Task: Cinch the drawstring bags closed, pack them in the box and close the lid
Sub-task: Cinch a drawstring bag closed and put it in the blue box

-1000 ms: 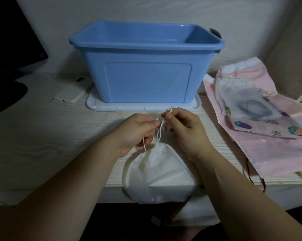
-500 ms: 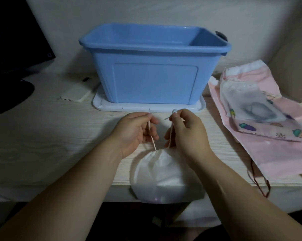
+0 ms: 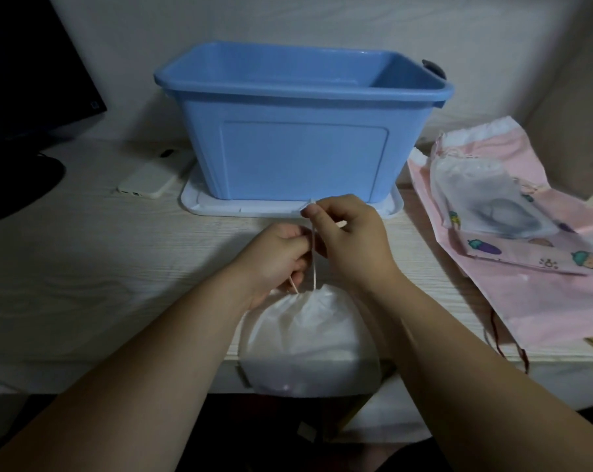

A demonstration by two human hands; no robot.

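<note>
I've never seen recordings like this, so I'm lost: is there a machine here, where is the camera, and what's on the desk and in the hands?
There is no machine: these are a person's two bare arms. The camera sits on their head, looking forward and down, so the arms enter from the bottom.

The left hand and right hand each pinch the drawstring of a white bag. The bag sits at the near edge of the desk with its mouth gathered.

Behind it an open blue box stands on its white lid. To the right lies a pink bag, with a patterned pouch and a small translucent bag stacked on it. A phone lies left of the box.
</note>
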